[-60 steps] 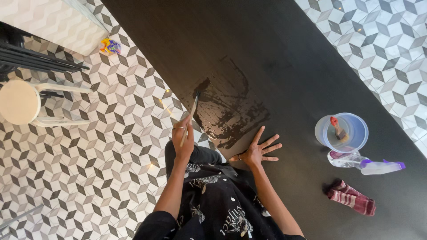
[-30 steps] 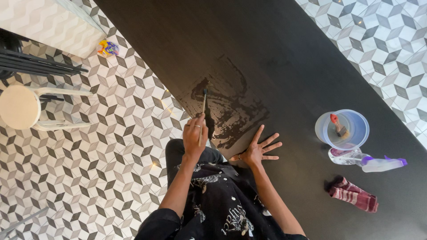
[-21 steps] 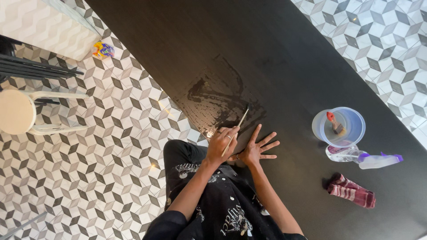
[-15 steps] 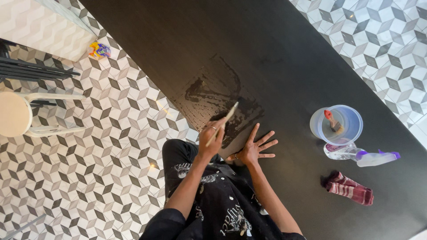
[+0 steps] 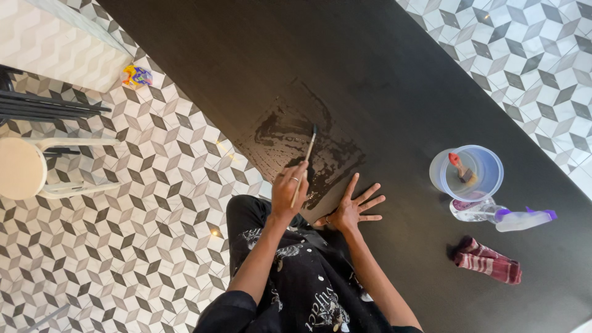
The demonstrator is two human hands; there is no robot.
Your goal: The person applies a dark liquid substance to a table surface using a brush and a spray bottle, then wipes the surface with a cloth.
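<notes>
Your left hand (image 5: 288, 190) grasps the brush (image 5: 306, 155); right hand (image 5: 354, 209) rests flat, released. Only a wet patch (image 5: 302, 148) is coated; most of the worktop (image 5: 394, 86) remains dry.

Geometric grey-and-white tiled floor (image 5: 154, 203), round pale stool (image 5: 21, 168) at left.

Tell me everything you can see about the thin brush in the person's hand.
The brush is slim, with a long pale handle and a small dark tip. The left hand grips its lower handle between the fingers. It slants up and slightly right, its tip at the wet, shiny patch on the dark table; contact cannot be confirmed.
</notes>
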